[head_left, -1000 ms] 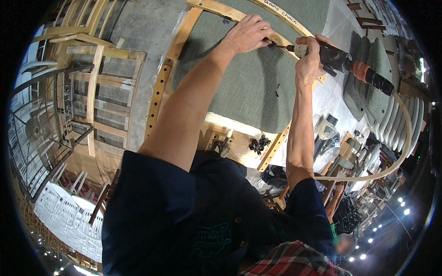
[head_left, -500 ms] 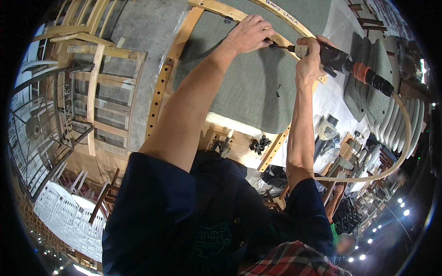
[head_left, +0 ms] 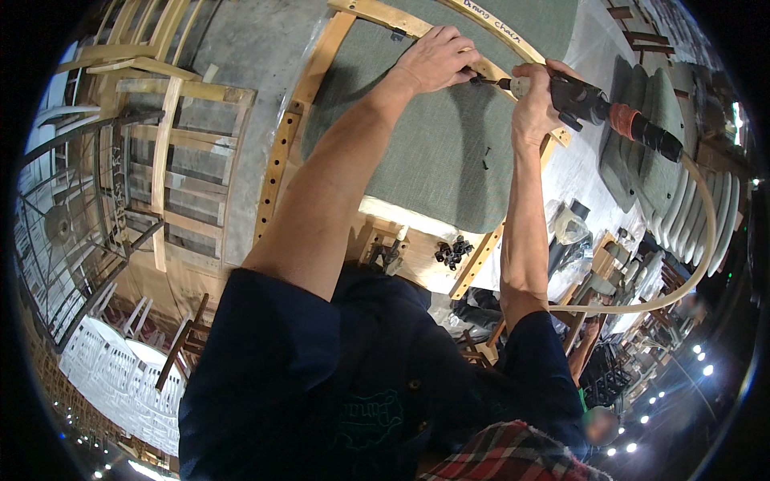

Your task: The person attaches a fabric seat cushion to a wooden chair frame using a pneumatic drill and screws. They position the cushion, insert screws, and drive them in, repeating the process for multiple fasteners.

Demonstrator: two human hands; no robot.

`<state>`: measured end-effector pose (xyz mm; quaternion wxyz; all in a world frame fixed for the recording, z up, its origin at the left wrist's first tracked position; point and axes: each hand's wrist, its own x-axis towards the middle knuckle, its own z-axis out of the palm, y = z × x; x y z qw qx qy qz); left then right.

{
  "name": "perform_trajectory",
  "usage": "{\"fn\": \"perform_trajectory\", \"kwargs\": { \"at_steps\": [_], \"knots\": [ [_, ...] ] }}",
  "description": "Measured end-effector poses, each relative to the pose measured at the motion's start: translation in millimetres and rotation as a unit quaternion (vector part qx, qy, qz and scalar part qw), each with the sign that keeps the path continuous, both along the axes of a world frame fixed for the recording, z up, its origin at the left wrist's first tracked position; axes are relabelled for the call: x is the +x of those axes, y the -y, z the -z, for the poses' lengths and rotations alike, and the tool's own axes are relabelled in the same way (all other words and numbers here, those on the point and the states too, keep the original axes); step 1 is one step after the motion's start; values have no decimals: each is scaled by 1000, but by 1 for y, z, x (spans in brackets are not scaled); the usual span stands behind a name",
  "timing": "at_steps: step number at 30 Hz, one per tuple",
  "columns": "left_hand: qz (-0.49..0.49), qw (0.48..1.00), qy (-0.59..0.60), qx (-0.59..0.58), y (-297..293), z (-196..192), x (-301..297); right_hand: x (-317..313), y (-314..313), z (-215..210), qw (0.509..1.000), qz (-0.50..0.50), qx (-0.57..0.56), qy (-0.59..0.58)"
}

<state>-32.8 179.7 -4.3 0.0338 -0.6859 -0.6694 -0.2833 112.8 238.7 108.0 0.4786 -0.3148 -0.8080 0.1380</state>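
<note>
In my right hand [head_left: 536, 106] is a black air screwdriver [head_left: 581, 103], held with its thin tip pointing left. A pale hose [head_left: 707, 232] trails from its back end. At the tip sits a small black bracket [head_left: 478, 80], on the inner edge of a curved wooden template frame [head_left: 499, 30]. My left hand [head_left: 435, 62] pinches the bracket with bent fingers, partly hiding it. Beneath lies a grey-green fabric seat panel [head_left: 401, 152]. Two dark screws [head_left: 486, 158] rest loose on the fabric.
A heap of small black brackets [head_left: 454, 252] lies on the near wooden ledge, with another hand tool [head_left: 389, 255] beside it. Padded grey seats [head_left: 642, 128] lean at the right. On the left stands a wooden pallet [head_left: 167, 186]. Another person's arm [head_left: 584, 353] shows at lower right.
The screwdriver and my right hand have shifted slightly left, and the tool's back end has dipped a little. My left hand stays nearly still.
</note>
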Motion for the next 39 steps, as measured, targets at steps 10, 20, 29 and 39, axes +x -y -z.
{"fn": "perform_trajectory", "kwargs": {
  "at_steps": [10, 20, 29, 39],
  "knots": [
    [10, 999, 9, 29, -1, 5, -1, -8, 5, -4, 990, -34, -120, -70],
    [-1, 1000, -11, -19, -1, 2, 1, -23, 16, -1, 977, -65, -168, -115],
    [-10, 999, -24, -24, -1, -1, 1, -18, 2, 4, 984, -82, -103, -116],
    [-5, 1000, -20, -9, 0, 1, 0, -16, 3, 10, 989, -45, -108, -92]
  ]
}}
